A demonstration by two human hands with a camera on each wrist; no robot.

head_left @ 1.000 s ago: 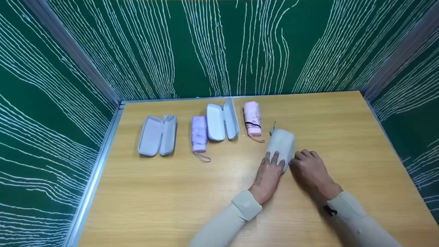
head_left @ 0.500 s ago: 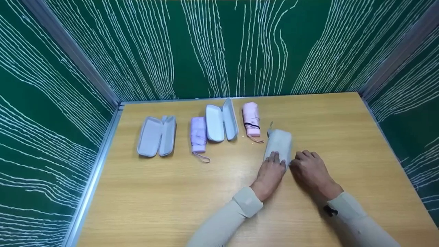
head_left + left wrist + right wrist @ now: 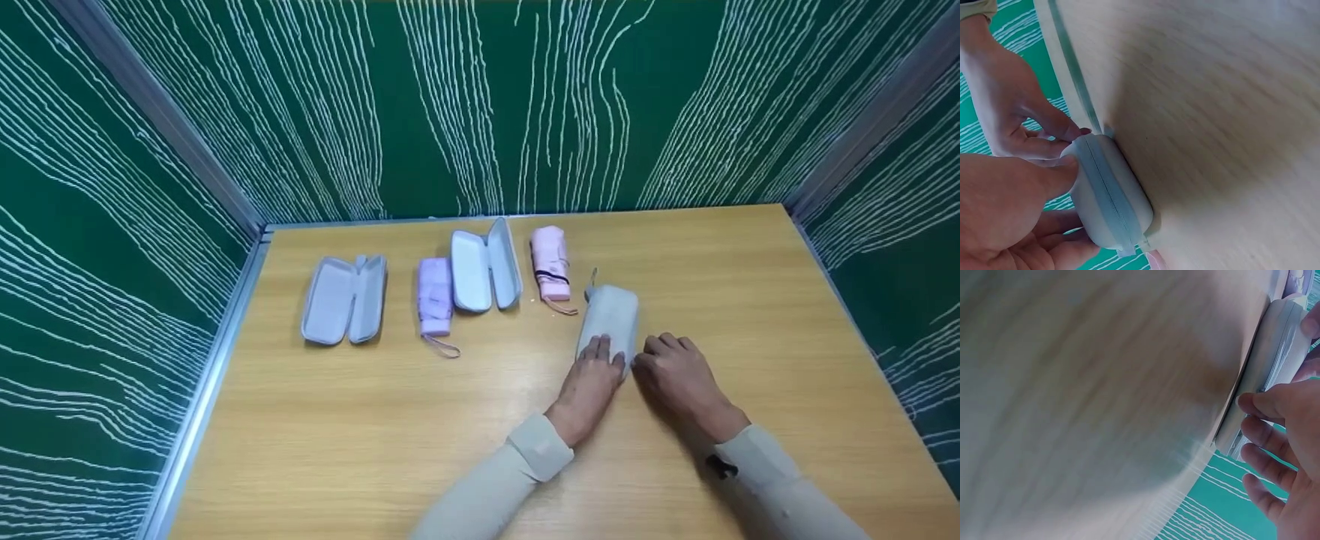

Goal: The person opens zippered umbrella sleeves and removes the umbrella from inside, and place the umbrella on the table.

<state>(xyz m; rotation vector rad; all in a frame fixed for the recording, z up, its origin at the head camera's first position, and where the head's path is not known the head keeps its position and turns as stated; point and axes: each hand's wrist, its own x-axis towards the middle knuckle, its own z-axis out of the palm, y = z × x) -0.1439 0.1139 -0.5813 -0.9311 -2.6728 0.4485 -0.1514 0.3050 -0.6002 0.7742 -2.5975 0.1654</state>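
Observation:
A pale grey zippered case [image 3: 611, 319] lies closed on the table, right of centre, with a small loop at its far end. My left hand [image 3: 591, 390] holds the case's near part, fingers over the top and the thumb at the near end in the left wrist view. At the right side of the near end, my right hand [image 3: 679, 375] pinches at the zipper with thumb and index finger; the zipper pull is hidden between them. Its other fingers [image 3: 1264, 464] hang loosely curled in the right wrist view. The zipper seam [image 3: 1107, 188] runs around the case's side.
Behind and left lie a folded pink umbrella [image 3: 551, 259], an open light case [image 3: 471, 274], a folded purple umbrella [image 3: 435, 296] and another open grey case [image 3: 330, 300]. The wooden table [image 3: 360, 450] meets green walls with white lines [image 3: 682, 60] at its back and sides.
The grey case has turned slightly and shifted a little left. My left fingers have drawn closer together on it. The right hand stays at the case's near right side.

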